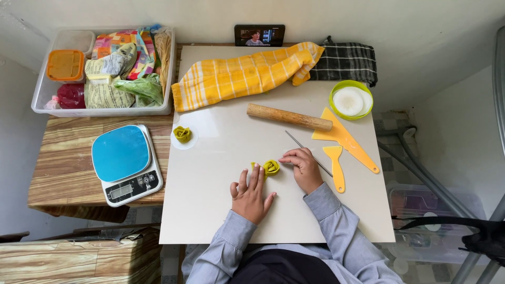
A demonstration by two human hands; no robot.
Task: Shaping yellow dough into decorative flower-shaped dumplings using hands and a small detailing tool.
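Observation:
A small yellow-green dough rose [271,167] lies on the white board [221,210] between my hands. My left hand [251,193] rests flat beside it, fingers spread, fingertips touching its left side. My right hand [302,165] is curled, its fingertips against the rose's right side. A finished dough rose [182,133] sits on a small round white disc at the board's left edge. A thin metal skewer [307,151] lies just right of my right hand.
A wooden rolling pin [289,117], two yellow plastic scrapers [344,139], a green-rimmed bowl [351,100], yellow and dark checked towels and a phone stand at the back. A blue-topped kitchen scale [125,162] and a clear tub of food packets [105,71] sit left.

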